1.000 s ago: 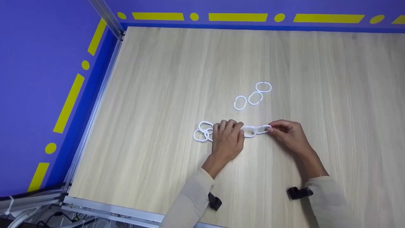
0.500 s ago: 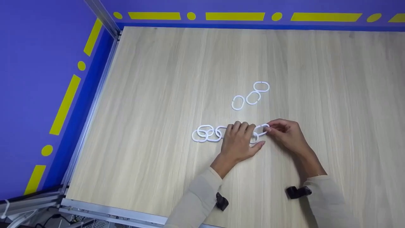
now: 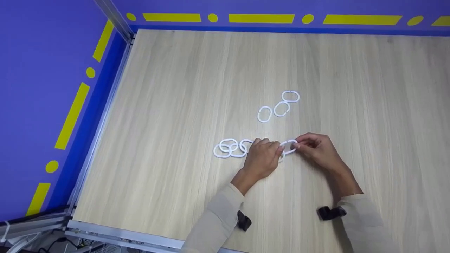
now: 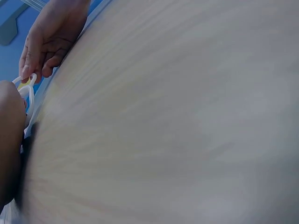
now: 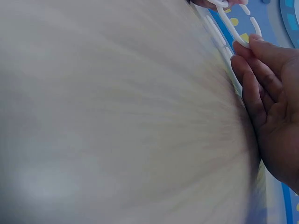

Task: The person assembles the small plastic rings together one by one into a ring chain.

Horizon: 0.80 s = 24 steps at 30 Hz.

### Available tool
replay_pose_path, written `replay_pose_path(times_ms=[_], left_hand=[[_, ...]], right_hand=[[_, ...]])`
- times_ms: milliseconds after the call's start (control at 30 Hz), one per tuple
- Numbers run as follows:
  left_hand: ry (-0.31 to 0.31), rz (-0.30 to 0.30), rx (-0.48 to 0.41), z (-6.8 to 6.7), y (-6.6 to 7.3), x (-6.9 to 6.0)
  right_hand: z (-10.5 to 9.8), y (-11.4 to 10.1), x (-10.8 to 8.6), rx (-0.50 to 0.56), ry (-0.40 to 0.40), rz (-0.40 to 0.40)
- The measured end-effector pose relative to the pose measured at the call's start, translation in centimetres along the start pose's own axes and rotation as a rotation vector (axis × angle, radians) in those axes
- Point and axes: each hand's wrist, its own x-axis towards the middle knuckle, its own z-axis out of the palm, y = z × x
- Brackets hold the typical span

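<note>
"Head view: what is the right hand point(image 3: 318, 151) doing?"

"It is pinching the right end of a link point(image 5: 228, 24) between thumb and fingertip. The right wrist view is showing that pinch close up, with a gap opening in the link's side."

"And the left hand point(image 3: 263, 158)?"

"It is curling over the chain point(image 3: 230, 150), gripping near the link's other end. Its thumb is lying right beside the link there. Its fingertips are partly hiding, so I'm not telling which piece they are pinching."

"Where is the chain lying?"

"On the table point(image 3: 190, 88), in front of the person. Several interlocked pieces are showing left of the left hand, overlapping one another; the middle stretch is hiding under that hand."

"Anything else lying about?"

"Three loose links point(image 3: 287, 102) are lying farther off, beyond the hands. Two are touching; the third is sitting just beside them, on the left. Past the table, blue walls point(image 3: 168, 5) are carrying yellow bars and dots point(image 3: 264, 18)."

"Sleeves?"

"Pale ones point(image 3: 216, 218) are covering both forearms."
</note>
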Motion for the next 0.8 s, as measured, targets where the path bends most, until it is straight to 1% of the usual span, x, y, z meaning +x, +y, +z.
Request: replay_pose_path(times_ms=[100,167,233,300,367,467,600,800], left_hand=[[-0.008,0.011,-0.012,-0.2,-0.3,0.1],[-0.021,0.017,-0.023,-0.3,-0.4,0.1],[-0.035,0.019,-0.031,-0.4,-0.6,0.0],[-0.045,0.022,-0.027,-0.4,-0.7,0.0],[-0.045,0.023,-0.014,-0.4,-0.7,0.0],[-0.037,0.028,0.007,-0.3,-0.8,0.0],[-0.040,0.038,0.013,-0.2,-0.7,0.1],[-0.044,0.034,0.021,-0.2,-0.6,0.0]], right_hand=[[-0.3,-0.2,0.2,0.038,0.001,0.030],[-0.4,-0.3,0.5,0.068,0.029,0.051],[-0.5,-0.3,1.0,0.045,0.076,0.055],[-0.6,-0.4,1.7,-0.068,0.125,0.038],[-0.7,-0.5,2.6,-0.234,0.161,0.016],[-1.2,-0.8,4.2,-0.438,0.175,-0.013],[-2.0,-1.3,6.0,-0.564,0.125,-0.010],[-2.3,-2.2,7.7,-0.710,0.034,0.009]])
